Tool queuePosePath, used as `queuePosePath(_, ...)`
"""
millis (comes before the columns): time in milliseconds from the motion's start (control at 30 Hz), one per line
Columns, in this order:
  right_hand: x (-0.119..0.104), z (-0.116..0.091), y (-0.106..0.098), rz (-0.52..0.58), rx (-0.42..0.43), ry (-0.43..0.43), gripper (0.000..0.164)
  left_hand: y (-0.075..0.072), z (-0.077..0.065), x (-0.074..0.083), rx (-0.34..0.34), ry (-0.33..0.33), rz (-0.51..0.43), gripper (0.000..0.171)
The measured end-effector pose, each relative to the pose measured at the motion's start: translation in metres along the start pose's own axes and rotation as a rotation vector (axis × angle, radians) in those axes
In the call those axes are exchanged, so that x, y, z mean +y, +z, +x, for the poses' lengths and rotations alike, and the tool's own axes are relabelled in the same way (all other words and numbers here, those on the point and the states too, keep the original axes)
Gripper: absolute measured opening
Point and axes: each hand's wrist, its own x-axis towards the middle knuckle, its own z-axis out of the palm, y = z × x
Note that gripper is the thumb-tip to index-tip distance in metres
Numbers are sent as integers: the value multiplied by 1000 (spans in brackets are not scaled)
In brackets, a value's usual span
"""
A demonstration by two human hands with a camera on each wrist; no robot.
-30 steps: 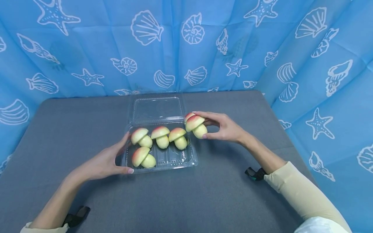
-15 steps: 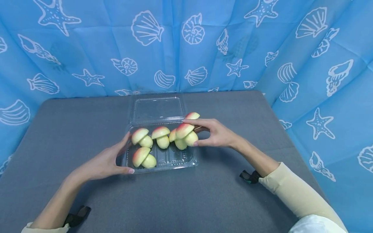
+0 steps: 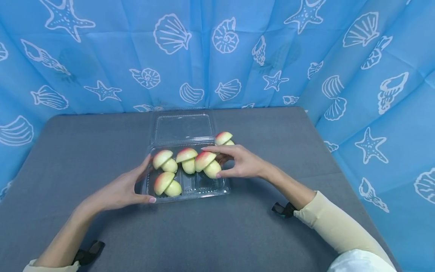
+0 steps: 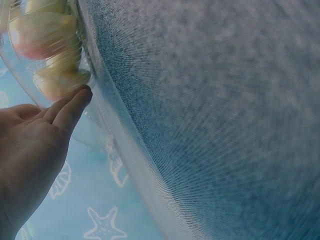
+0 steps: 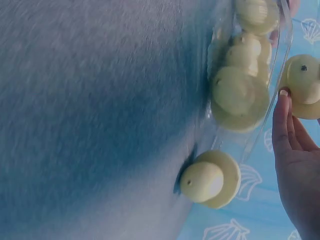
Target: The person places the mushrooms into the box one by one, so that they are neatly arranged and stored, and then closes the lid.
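My right hand (image 3: 242, 162) pinches a mushroom-shaped toy (image 3: 208, 164), pale yellow with a reddish cap, between thumb and fingers. In the right wrist view that held mushroom (image 5: 302, 82) is above the rim of the clear plastic box (image 3: 190, 197). It hides another mushroom inside, at the box's right. Also in the box are a mushroom at back left (image 3: 165, 161), one in the middle (image 3: 186, 160) and one at front left (image 3: 167, 184). My left hand (image 3: 124, 189) touches the box's left side, thumb at the front corner, fingers fairly straight in the left wrist view.
One more mushroom (image 3: 224, 138) lies on the grey-covered table (image 3: 238, 230), just off the box's back right corner. The box's clear lid (image 3: 185, 124) is folded back behind it. A blue curtain (image 3: 197, 56) with white shells hangs behind the table and along its right side.
My right hand has carried its mushroom left and toward me, from beside the box to over its right part. The mushroom on the table has come into fuller view. The left hand stays put.
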Motion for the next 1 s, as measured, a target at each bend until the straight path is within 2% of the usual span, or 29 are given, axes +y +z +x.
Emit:
queuePosePath(200,-1,7,11,32,-31,3,73,1,2,-2,-9,-2,-6,126)
queuePosePath(533,-5,16,22,48,-151,63,71,1,3,-4,-13,-7,-23,127)
queuePosePath(833,-7,28,35,49,-155,94,72,3,3,-4,-13,-13,-21,127)
queuePosePath(1000,-7,34,42,3,-200,88,72,4,3,-4,-14,-8,-37,127)
